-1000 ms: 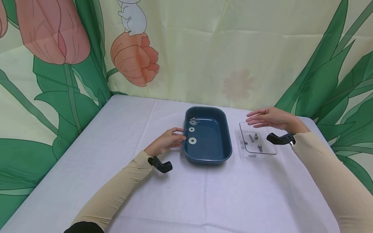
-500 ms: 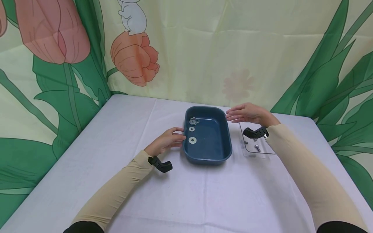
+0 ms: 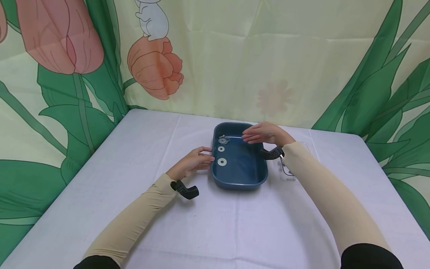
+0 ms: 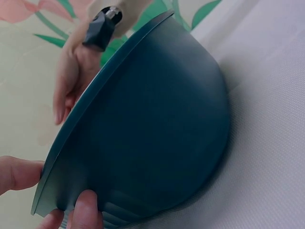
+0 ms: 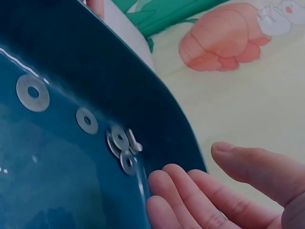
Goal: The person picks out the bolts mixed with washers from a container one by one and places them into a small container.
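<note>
A deep blue plastic tray [image 3: 243, 172] lies on the table between the two hands. Along its left inner side are several flat metal washers [image 5: 33, 93], some overlapping beside a small screw [image 5: 135, 142] near the far corner. My left hand [image 3: 191, 163] rests its fingertips on the tray's left side; in the left wrist view the fingers [image 4: 86, 208] touch the outer wall and rim. My right hand [image 3: 267, 133] is over the tray's far right part, fingers extended, thumb apart, nothing visible between them.
A clear plastic box [image 3: 288, 178] stands right of the tray, mostly hidden beneath the right sleeve [image 3: 322, 186]. White cloth [image 3: 201, 231] covers the table. A printed curtain [image 3: 228, 74] hangs behind its far edge.
My right hand has moved left, from above the clear box with its screws to over the blue tray. The left hand and the tray stay in place.
</note>
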Motion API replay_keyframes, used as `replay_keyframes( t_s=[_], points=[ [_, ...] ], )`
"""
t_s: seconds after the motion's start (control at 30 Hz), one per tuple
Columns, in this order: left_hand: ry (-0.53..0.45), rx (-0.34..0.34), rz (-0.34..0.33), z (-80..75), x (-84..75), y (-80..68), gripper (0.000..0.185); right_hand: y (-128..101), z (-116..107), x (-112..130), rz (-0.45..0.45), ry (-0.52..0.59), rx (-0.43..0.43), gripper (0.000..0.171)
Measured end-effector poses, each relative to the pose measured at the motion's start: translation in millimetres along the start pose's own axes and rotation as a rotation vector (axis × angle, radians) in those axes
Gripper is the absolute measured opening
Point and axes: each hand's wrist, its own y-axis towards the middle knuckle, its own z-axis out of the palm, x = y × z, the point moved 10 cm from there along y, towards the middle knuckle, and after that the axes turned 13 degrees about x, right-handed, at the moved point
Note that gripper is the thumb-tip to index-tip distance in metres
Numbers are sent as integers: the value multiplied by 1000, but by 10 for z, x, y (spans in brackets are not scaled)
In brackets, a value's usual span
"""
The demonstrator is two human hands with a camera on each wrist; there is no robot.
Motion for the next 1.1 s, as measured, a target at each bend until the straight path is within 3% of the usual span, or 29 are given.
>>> replay_keyframes(
  t_s=[0.27,0.53,1.1],
  points=[
    [1,7,-1,7,-14,1,52,188,108,21,13,44,-14,44],
    [-6,1,-19,-2,0,6,49,333,175,38,20,-8,-30,43],
    [1,15,-14,0,9,14,50,615,240,21,70,-8,-92,39]
  ],
)
